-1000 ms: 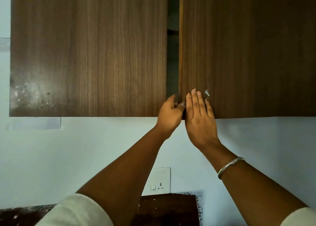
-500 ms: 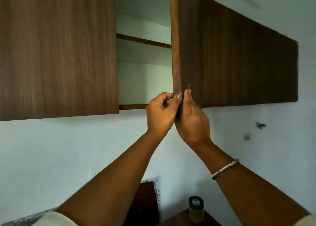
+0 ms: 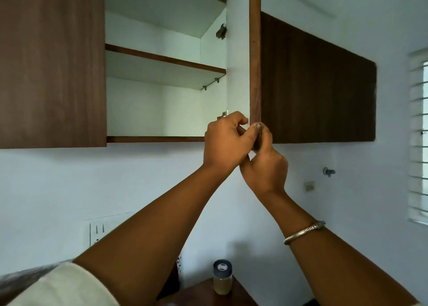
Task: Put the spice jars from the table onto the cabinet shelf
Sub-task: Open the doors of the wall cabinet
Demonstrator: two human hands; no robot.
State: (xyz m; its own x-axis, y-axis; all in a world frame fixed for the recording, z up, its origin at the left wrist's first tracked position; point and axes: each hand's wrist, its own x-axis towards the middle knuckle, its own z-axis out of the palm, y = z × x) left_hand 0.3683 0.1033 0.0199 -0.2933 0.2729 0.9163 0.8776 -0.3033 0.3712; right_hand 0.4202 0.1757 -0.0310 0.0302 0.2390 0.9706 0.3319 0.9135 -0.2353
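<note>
L hand (image 3: 225, 141) & R hand (image 3: 266, 164) both grip the bottom corner of the open dark-brown wooden cabinet door (image 3: 254, 62), fingers curled tight round its edge. Clear glass spice jar (image 3: 222, 279) w/ black lid stands well below the door on the brown wooden table (image 3: 199, 291). White, brown-edged shelf (image 3: 162, 59) sits left of the door.

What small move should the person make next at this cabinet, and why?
Likely release the cabinet door and lower the right hand toward the spice jar on the table. The door stands wide open, the shelf is exposed, and the left hand also grips only the door's corner.
</note>
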